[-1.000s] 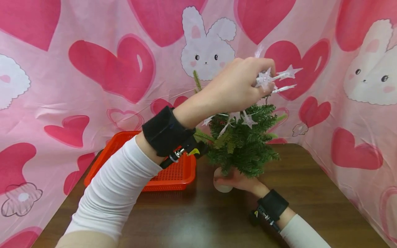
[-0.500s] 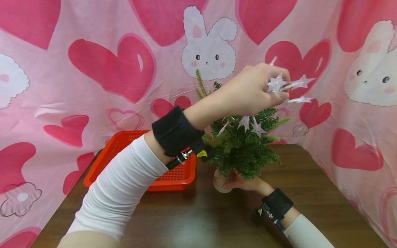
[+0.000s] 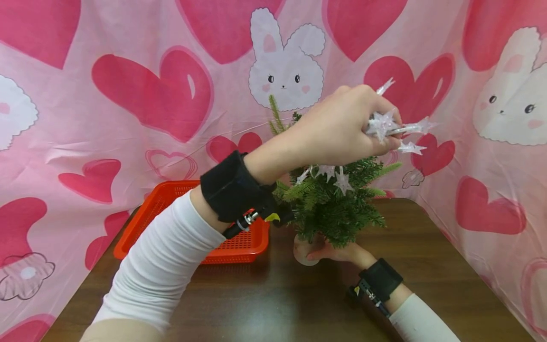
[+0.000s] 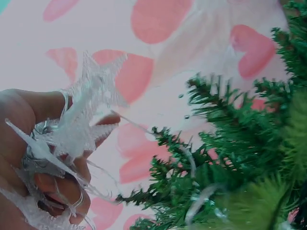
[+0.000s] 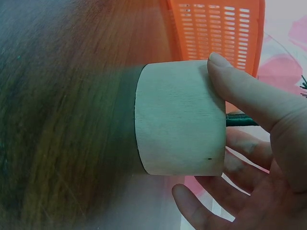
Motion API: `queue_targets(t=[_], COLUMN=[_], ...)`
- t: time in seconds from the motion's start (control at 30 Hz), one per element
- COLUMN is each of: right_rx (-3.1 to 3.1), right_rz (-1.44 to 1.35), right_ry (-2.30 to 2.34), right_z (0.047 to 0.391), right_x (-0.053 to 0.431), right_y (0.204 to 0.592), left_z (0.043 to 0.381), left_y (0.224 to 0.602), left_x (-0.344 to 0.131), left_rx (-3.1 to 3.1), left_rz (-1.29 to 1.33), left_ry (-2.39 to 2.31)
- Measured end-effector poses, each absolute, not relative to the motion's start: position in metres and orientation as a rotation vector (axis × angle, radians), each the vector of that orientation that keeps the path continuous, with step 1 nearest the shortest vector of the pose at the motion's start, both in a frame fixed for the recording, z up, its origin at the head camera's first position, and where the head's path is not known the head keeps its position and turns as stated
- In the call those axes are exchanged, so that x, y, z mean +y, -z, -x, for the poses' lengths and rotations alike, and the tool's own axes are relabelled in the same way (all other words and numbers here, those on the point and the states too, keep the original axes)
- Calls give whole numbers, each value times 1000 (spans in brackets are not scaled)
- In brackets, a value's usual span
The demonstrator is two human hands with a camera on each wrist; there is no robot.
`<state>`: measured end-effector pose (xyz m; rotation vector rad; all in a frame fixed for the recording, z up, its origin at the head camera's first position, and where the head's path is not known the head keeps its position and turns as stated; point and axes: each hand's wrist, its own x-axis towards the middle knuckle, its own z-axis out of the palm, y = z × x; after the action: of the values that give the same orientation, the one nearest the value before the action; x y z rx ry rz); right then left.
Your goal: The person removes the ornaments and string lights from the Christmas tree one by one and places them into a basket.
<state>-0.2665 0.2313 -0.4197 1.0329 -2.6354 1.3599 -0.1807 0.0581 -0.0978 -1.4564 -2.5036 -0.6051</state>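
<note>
A small green Christmas tree (image 3: 342, 221) stands upright on a round pale base (image 5: 180, 120). My right hand (image 3: 339, 252) grips that base low down, thumb on one side and fingers on the other. Above the tree's top, my left hand (image 3: 348, 126) holds a bundle of clear star string lights (image 4: 79, 112), some stars poking out past its fingers. Thin wire runs from the bundle to the branches. Several stars (image 3: 342, 180) of the string hang on the upper front of the tree. The treetop is partly hidden behind my left hand and forearm.
An orange-red perforated plastic basket (image 3: 260, 251) sits on the brown wooden table (image 3: 265, 304), left of the tree and partly behind my left forearm. A pink curtain (image 3: 141, 33) with hearts and rabbits encloses the table at the back and sides.
My left hand has moved to the right and somewhat lower with the star lights, across the treetop. My right hand keeps its grip on the base.
</note>
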Motion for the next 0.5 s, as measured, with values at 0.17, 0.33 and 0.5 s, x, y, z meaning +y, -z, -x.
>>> queue_targets(t=[0.17, 0.33, 0.5], right_rx=[-2606, -2595, -2619], right_rz=[-1044, -1003, -958], right_ry=[-1361, -1265, -1253], right_z=[269, 269, 267], right_x=[230, 231, 231], right_y=[421, 424, 423], left_z=[181, 175, 180], left_y=[97, 102, 112], left_x=[57, 71, 91], left_rx=[-2481, -2457, -2346], left_rz=[1478, 1329, 1217], left_ry=[567, 202, -78])
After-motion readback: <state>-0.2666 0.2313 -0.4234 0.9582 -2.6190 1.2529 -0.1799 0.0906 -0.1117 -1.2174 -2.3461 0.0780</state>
